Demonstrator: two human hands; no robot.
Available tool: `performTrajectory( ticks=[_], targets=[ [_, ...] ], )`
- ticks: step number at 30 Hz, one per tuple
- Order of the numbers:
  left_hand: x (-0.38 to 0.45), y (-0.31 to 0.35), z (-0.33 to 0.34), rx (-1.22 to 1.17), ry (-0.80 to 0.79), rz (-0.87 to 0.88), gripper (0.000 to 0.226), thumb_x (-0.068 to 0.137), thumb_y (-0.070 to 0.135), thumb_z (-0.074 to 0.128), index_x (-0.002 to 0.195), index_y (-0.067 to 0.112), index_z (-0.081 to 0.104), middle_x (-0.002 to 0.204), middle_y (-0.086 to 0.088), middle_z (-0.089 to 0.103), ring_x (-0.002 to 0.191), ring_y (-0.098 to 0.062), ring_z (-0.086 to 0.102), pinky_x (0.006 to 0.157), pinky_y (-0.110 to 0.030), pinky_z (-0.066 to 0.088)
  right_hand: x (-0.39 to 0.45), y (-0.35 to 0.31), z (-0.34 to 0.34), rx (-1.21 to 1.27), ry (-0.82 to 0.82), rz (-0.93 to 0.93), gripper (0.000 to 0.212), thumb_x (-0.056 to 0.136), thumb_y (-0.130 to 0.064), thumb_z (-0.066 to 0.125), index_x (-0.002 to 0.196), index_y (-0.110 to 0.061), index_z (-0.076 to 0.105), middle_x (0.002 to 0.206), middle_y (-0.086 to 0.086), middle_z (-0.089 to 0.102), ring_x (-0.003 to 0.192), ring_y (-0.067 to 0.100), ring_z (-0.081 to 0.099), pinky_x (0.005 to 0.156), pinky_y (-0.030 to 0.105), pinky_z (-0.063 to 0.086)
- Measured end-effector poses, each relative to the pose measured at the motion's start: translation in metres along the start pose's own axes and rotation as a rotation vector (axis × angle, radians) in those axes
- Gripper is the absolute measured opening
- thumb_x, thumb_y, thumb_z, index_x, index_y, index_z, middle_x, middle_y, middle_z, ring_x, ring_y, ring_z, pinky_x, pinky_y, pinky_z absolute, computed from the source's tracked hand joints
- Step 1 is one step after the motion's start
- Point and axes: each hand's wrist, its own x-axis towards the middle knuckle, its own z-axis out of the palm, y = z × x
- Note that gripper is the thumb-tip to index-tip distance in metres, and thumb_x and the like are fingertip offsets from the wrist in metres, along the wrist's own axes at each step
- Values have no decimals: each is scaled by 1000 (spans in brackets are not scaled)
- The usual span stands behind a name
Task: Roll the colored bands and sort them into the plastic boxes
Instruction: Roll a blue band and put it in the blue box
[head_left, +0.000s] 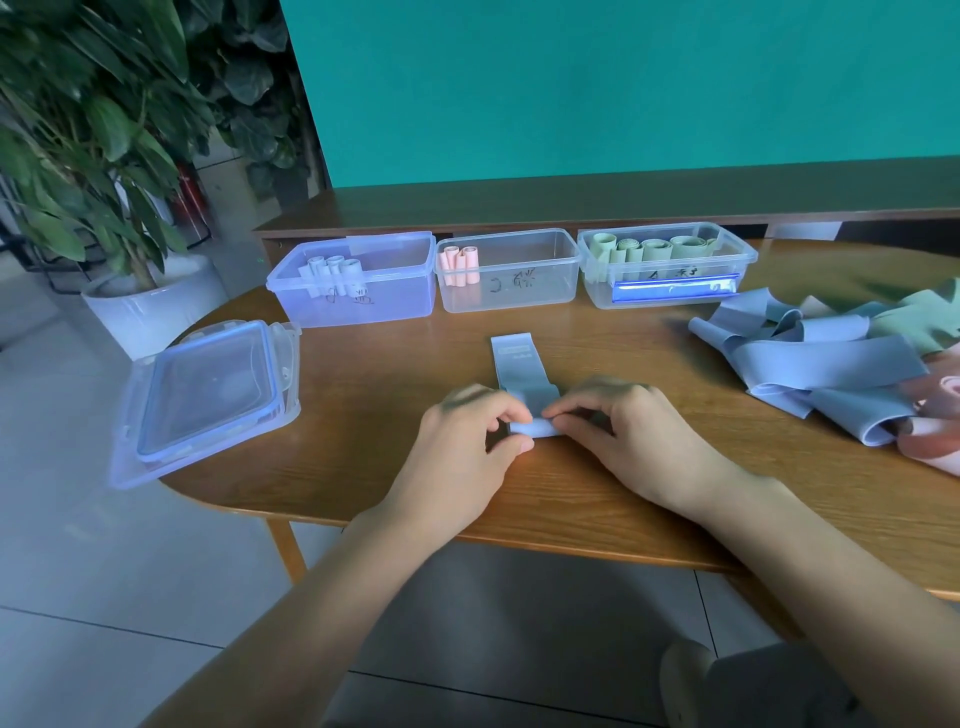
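A wooden table (597, 499) fills mid-frame; three plastic boxes (509, 270) line its upper edge. At centre lies a blue band (519, 364), its near end pinched into a roll by left hand (467, 447) and right hand (623, 436).

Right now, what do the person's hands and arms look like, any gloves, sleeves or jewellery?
Both are bare: the left hand and right hand have no gloves, and no rings or watch show. The forearms are uncovered to the frame's lower edge, with no sleeve in view.
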Motion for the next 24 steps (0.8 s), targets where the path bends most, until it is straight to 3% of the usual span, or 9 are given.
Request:
performTrajectory(
  ticks=[5,9,13,17,24],
  targets=[
    [4,-5,4,40,-3,28,13,91,20,71,103,24,73,100,16,65,89,0,49,76,-2,34,5,3,1,-36,-9,-20,14,99,-20,64,104,-22,77,102,-11,69,95,-1,58,85,3,35],
    [7,-5,4,68,-8,48,14,95,21,66,107,21,73,104,12,66,92,-2,53,81,-10,39,1,3,1,-23,68,-55,13,93,-20,72,105,-22,77,103,-13,64,92,-10,56,85,3,36],
    [10,-6,5,83,-1,36,17,97,22,64,110,20,74,107,8,66,96,-9,58,83,-13,38,4,5,0,-5,18,-37,17,90,-17,75,105,-24,76,101,-17,63,92,-4,59,86,7,40],
    [11,-6,6,95,56,37,17,96,21,66,111,21,73,109,9,61,92,0,50,84,-13,39,11,10,1,2,1,-29,14,93,-21,72,106,-25,76,102,-16,64,92,-2,60,87,9,41],
    [16,-8,8,110,1,64,17,95,21,67,111,23,70,111,12,62,103,-5,51,86,-13,36,19,17,1,-43,-23,-59,20,98,-24,65,115,-21,75,109,-8,67,97,-3,57,88,3,36]
  ],
)
